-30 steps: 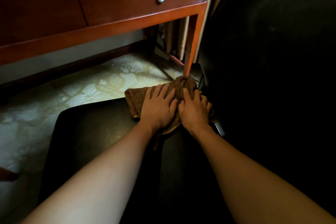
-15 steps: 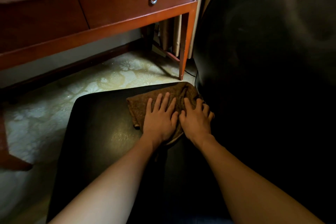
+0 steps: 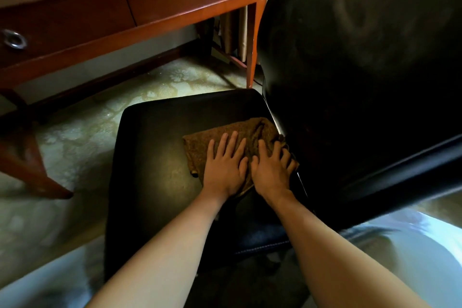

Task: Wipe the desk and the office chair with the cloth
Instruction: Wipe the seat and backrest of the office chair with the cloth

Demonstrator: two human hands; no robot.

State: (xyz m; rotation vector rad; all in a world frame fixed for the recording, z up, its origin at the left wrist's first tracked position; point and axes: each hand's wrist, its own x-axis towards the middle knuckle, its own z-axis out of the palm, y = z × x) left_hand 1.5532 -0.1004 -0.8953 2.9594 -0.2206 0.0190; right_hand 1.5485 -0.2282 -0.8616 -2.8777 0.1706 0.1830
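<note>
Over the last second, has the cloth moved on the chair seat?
Yes: the cloth slid toward the person, away from the far edge of the chair seat.

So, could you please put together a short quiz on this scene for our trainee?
1. True or false: the left hand and the right hand both rest flat on the brown cloth.
2. Where does the cloth lie? A) on the desk top B) on the black chair seat C) on the floor
3. Fill in: the cloth sits at the side of the seat nearest the chair's ____.
Key: 1 true; 2 B; 3 backrest.
</note>
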